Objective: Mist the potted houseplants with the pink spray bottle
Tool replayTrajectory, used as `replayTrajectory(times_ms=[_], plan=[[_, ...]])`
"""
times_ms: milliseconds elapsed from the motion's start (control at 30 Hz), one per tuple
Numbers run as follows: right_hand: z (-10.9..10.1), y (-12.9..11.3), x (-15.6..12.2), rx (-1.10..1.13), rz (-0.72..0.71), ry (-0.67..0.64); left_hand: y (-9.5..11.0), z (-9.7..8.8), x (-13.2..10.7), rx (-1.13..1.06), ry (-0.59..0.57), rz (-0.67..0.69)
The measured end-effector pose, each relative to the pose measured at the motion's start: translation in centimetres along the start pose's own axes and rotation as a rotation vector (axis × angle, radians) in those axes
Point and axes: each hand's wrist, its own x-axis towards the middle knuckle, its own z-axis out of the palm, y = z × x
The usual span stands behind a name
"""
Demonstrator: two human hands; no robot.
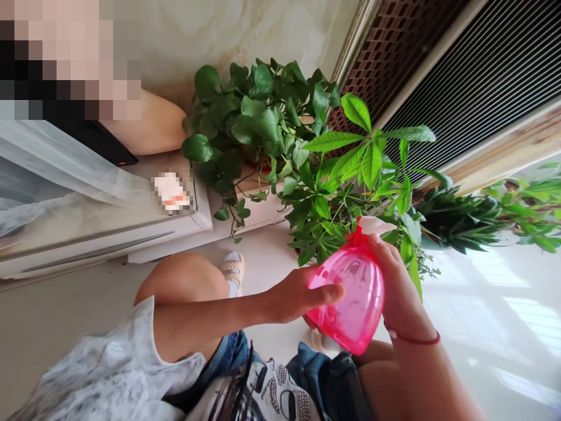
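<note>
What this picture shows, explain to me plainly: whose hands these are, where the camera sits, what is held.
There is no machine here. The one picture comes from a camera worn on a person's head, looking forward and down at their own two bare hands. The left hand grips the side of a see-through pink bottle, thumb across it; the right hand is on its other side, near the neck. Just beyond are potted plants: one with rounded trailing leaves, one with leaves spread like fingers. On the pale ledge at left lies a small item, pixelated, so I can't tell what it is.
</note>
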Motion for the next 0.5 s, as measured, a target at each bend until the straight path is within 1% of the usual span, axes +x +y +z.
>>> replayTrajectory(times_ms=[133,233,333,400,500], plan=[[1.1,0.2,0.4,-0.019,-0.051,0.037,0.7,-0.9,-0.2,-0.017,0.023,-0.012],[2.1,0.0,1.1,0.039,-0.08,-0.006,1.4,-2.0,-0.3,-0.074,0.069,-0.019],[3.3,0.0,1.9,0.106,-0.072,-0.043,2.5,-3.6,-0.4,-0.088,0.126,-0.056],[4.1,0.1,2.4,0.133,-0.074,-0.021,3.0,-4.8,-0.4,-0.089,0.17,-0.067],[5.7,0.2,3.1,0.161,-0.112,0.03,3.3,-6.6,-0.3,-0.148,0.297,-0.069]])
